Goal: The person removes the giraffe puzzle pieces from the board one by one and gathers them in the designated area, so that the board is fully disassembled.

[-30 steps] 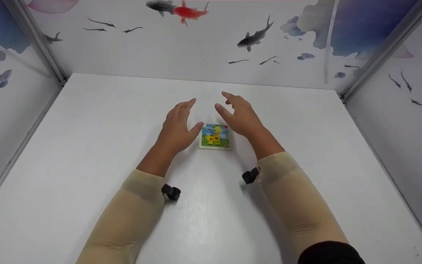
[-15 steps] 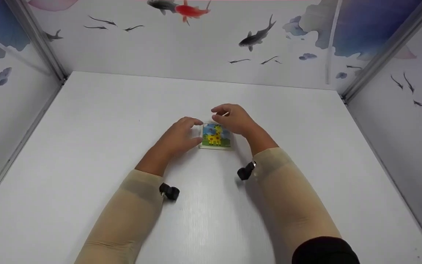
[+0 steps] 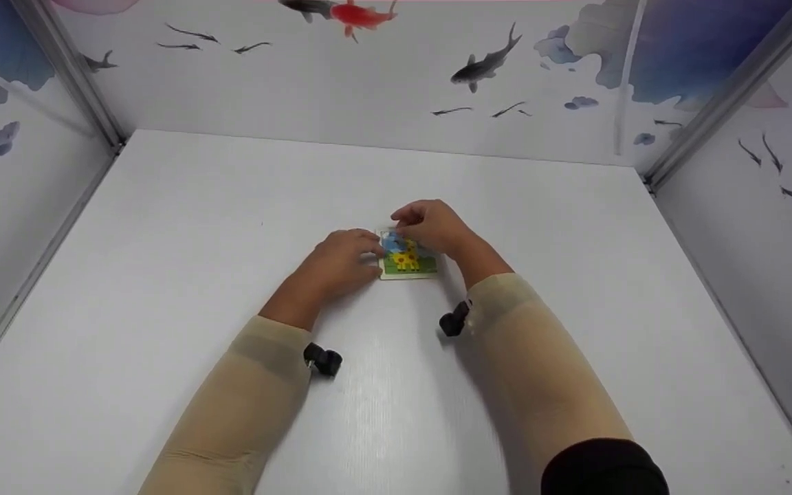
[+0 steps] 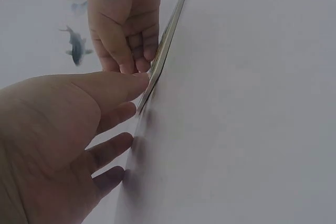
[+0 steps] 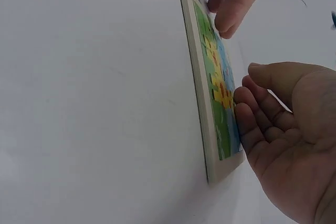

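Observation:
A small square picture puzzle lies flat on the white table, showing a yellow giraffe on blue and green inside a pale wooden border. My left hand is at its left edge, thumb and fingertips spread along that side. In the left wrist view, the thumb of the left hand meets the board's edge, while other fingertips reach down to the table. Above the puzzle's far part is my right hand, fingers loosely bent. In the right wrist view, nothing shows between the thumb and fingers of the right hand; fingertip contact is unclear.
The white table meets a back wall printed with fish. Side walls with grey metal corner posts stand left and right. A small black camera is on the left sleeve, another camera on the right.
Both hands have come down to the puzzle. The left fingers have moved right to its left edge, and the right hand has moved toward me and left, over its far part, fingers more bent.

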`<state>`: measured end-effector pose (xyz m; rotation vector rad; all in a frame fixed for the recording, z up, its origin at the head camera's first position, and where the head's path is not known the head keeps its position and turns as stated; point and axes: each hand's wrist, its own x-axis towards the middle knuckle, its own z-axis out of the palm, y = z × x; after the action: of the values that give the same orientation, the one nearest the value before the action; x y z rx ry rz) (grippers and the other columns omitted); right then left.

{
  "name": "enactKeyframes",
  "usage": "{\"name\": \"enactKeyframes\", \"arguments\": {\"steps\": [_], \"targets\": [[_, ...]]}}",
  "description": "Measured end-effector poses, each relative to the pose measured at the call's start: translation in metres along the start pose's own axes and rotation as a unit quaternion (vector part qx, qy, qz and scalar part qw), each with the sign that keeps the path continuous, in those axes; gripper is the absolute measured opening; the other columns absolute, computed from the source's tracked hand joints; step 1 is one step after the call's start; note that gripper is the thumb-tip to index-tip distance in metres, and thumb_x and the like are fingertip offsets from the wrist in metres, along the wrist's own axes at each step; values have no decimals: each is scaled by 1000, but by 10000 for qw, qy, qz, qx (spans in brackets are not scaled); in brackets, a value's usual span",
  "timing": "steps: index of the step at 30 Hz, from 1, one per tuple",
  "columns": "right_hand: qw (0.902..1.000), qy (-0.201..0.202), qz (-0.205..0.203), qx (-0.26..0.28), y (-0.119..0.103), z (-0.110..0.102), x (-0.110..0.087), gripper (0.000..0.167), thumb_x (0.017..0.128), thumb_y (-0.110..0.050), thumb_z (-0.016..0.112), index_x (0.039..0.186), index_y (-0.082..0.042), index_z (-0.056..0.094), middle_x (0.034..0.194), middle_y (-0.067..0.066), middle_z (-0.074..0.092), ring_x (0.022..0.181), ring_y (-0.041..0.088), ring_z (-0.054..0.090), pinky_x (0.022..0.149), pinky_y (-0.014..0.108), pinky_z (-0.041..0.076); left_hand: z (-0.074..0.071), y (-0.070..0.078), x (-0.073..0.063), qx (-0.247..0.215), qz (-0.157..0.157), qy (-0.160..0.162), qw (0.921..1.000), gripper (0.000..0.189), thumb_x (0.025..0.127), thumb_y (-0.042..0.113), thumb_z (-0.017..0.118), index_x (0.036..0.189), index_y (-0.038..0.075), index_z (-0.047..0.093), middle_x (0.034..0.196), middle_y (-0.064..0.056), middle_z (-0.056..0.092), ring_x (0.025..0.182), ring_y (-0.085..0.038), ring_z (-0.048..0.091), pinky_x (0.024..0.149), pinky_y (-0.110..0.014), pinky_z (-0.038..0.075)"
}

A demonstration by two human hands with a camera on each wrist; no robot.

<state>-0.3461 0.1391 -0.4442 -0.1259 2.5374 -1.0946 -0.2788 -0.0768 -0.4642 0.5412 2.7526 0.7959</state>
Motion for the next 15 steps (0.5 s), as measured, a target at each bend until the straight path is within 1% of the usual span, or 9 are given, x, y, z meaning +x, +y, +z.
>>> {"name": "enactKeyframes", "arguments": {"steps": [4, 8, 15], "targets": [[9998, -174, -73, -100, -2, 1, -1, 31, 102, -21, 75, 132, -21, 74, 124, 1, 71, 117, 22, 63, 113, 37, 54, -1, 3, -1, 288, -34, -165, 9994, 42, 104, 36, 68, 144, 23, 69, 166, 0, 51, 160, -31, 39, 133, -54, 31], [9982, -355, -179, -452, -4, 3, 0, 32, 100, -23, 76, 132, -22, 74, 128, 1, 70, 119, 22, 63, 113, 38, 54, -1, 5, -2, 403, -35, -219, 9989, 44, 104, 37, 68, 146, 23, 68, 167, 0, 50, 161, -31, 37, 133, -56, 30], [9943, -531, -199, -900, -9, 7, 5, 32, 99, -26, 78, 131, -22, 76, 131, 2, 67, 126, 24, 61, 117, 44, 52, 0, 5, 0, 491, -65, -208, 9986, 41, 103, 36, 70, 143, 24, 70, 167, 3, 51, 159, -29, 41, 132, -53, 34]]}}
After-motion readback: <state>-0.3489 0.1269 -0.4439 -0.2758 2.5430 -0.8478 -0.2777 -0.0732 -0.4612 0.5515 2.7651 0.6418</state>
